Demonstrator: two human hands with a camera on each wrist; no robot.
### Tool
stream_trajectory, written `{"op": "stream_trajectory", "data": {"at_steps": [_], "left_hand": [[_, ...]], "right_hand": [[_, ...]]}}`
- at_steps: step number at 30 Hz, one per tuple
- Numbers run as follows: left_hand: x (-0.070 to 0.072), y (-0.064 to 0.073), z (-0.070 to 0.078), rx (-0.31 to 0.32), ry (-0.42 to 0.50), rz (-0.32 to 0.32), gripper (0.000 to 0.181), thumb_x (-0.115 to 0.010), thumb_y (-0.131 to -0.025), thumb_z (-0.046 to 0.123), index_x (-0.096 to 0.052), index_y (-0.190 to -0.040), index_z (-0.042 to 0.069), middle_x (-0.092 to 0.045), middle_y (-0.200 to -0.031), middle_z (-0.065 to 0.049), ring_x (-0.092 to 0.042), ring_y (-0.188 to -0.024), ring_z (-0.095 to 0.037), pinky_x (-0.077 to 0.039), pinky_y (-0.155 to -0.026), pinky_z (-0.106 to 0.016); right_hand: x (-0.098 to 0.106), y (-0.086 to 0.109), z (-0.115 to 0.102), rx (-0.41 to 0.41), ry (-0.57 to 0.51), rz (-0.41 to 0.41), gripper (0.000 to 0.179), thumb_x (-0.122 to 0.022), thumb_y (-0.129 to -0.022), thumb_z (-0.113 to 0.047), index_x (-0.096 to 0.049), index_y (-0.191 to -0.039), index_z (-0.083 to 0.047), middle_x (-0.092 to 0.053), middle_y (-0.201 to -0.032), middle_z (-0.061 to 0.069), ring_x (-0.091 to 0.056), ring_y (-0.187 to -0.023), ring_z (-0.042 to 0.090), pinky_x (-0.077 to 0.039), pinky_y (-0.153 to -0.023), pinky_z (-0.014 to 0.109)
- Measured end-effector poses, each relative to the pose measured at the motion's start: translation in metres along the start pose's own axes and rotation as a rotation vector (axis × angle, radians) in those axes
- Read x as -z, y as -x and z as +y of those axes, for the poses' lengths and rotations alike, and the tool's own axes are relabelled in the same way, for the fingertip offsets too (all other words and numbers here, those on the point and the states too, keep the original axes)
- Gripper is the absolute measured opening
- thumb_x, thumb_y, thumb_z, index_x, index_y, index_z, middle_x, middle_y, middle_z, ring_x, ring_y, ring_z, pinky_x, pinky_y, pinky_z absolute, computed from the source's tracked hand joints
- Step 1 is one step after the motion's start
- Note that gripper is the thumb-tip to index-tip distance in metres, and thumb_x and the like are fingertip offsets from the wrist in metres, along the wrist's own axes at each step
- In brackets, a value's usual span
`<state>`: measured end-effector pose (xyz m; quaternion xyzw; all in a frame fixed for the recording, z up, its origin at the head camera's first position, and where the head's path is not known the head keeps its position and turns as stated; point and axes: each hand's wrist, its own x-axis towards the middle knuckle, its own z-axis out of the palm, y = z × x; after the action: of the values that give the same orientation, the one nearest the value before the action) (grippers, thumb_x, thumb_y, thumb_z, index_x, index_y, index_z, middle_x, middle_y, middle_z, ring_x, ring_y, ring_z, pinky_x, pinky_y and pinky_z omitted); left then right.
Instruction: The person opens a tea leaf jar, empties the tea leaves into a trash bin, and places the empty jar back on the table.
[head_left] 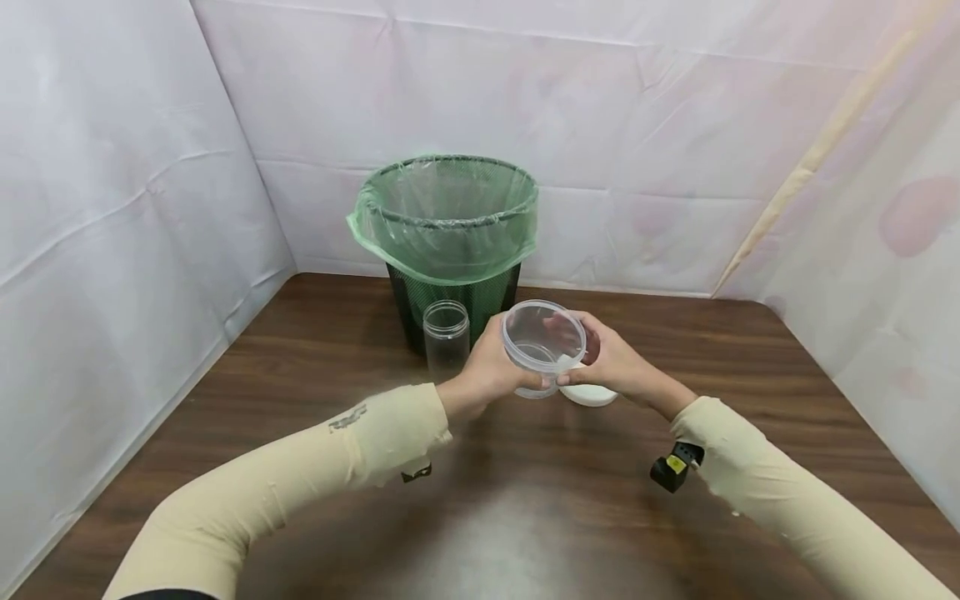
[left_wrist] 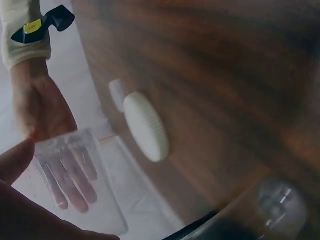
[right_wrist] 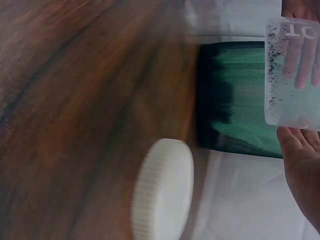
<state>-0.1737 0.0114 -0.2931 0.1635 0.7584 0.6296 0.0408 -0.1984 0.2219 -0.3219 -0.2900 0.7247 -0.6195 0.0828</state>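
A clear, wide-mouthed plastic jar (head_left: 534, 346) is held above the table between both hands, its open mouth tilted toward the head camera. My left hand (head_left: 491, 367) grips its left side, thumb in front. My right hand (head_left: 618, 362) holds the right side with its thumb at the front and fingers behind, seen through the clear wall in the left wrist view. Dark specks and raised letters show on the jar (right_wrist: 292, 95) in the right wrist view. A white ribbed lid (head_left: 590, 394) lies on the table below my right hand.
A tall clear jar (head_left: 447, 337) without a lid stands just left of my left hand. Behind it is a black mesh bin (head_left: 405, 304) with a green bag (head_left: 450, 254) over its rim. In the left wrist view, a small whitish piece (left_wrist: 117, 94) sits beside the lid.
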Motion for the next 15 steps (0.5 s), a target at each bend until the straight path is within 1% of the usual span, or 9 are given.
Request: {"op": "stream_trajectory", "data": {"at_steps": [3, 5, 8, 10, 15], "left_hand": [[-0.006, 0.000, -0.010, 0.064, 0.039, 0.037, 0.093, -0.076, -0.051, -0.022, -0.039, -0.134, 0.002, -0.049, -0.128, -0.016, -0.046, -0.115, -0.034, -0.041, -0.095, -0.041], [-0.011, -0.002, -0.017, 0.111, 0.054, 0.065, 0.094, -0.074, -0.051, -0.023, -0.038, -0.135, 0.003, -0.047, -0.130, -0.016, -0.045, -0.116, -0.034, -0.041, -0.094, -0.042], [-0.016, -0.005, -0.027, 0.183, 0.047, 0.106, 0.096, -0.075, -0.053, -0.021, -0.035, -0.136, 0.003, -0.044, -0.133, -0.017, -0.043, -0.118, -0.034, -0.041, -0.095, -0.043], [-0.019, -0.006, -0.033, 0.219, 0.045, 0.123, 0.095, -0.075, -0.054, -0.020, -0.034, -0.137, 0.003, -0.044, -0.134, -0.017, -0.042, -0.119, -0.036, -0.040, -0.096, -0.043], [-0.021, -0.008, -0.043, 0.262, 0.058, 0.138, 0.096, -0.074, -0.055, -0.020, -0.033, -0.139, 0.002, -0.043, -0.135, -0.019, -0.041, -0.120, -0.036, -0.038, -0.098, -0.045]], "right_hand": [[-0.001, -0.001, 0.010, -0.029, 0.009, -0.014, 0.080, -0.076, -0.072, 0.008, -0.032, -0.138, 0.004, -0.037, -0.144, 0.022, -0.036, -0.132, 0.033, -0.043, -0.096, 0.029], [0.000, -0.002, 0.016, -0.043, 0.015, -0.021, 0.081, -0.076, -0.071, 0.009, -0.031, -0.138, 0.005, -0.036, -0.144, 0.023, -0.035, -0.133, 0.035, -0.043, -0.097, 0.031], [0.000, -0.004, 0.025, -0.064, 0.021, -0.022, 0.082, -0.075, -0.071, 0.011, -0.030, -0.139, 0.006, -0.035, -0.144, 0.026, -0.033, -0.134, 0.036, -0.040, -0.100, 0.036], [0.000, -0.005, 0.031, -0.077, 0.036, -0.025, 0.082, -0.075, -0.071, 0.011, -0.029, -0.139, 0.006, -0.034, -0.144, 0.027, -0.031, -0.134, 0.037, -0.039, -0.101, 0.039], [0.000, -0.007, 0.041, -0.113, 0.063, -0.036, 0.082, -0.077, -0.072, 0.008, -0.029, -0.139, 0.007, -0.033, -0.144, 0.028, -0.031, -0.134, 0.039, -0.035, -0.103, 0.048]]}}
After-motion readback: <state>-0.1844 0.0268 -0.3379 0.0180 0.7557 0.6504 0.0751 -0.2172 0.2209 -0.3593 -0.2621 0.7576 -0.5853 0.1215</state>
